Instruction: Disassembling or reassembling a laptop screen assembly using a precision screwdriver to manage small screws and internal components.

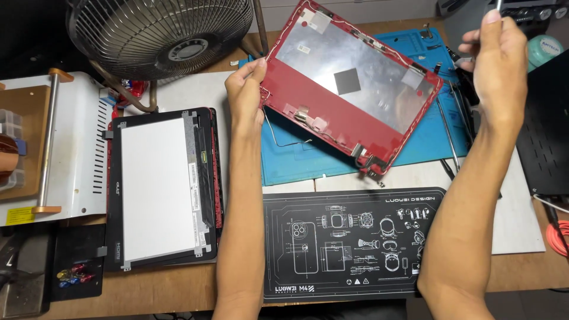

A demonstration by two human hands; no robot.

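Closest to the camera is that black mat (353,244) with white line drawings, sitting at the front edge of the wooden bench (521,269) between the person's two forearms. Only the one head view, so that's all I'm going on.

Left hand (246,89) is pinching the red laptop lid (349,83) by its left edge, thumb on the inside face. The lid is tilted up over the blue mat (296,160), silver foil lining facing us, thin wires running round the rim and one loose wire hanging off the bottom. Right hand (496,59) is up by the far right, fingers closed round a thin dark tool (499,5); most of it is out of frame.

Looks light but flexy to me, thin plastic, hinge brackets at the low corner. I'd grab the bare plastic rim, not the wires or foil.

Off to the left a bare screen panel (157,186) lies flat, fan (160,35) behind it.
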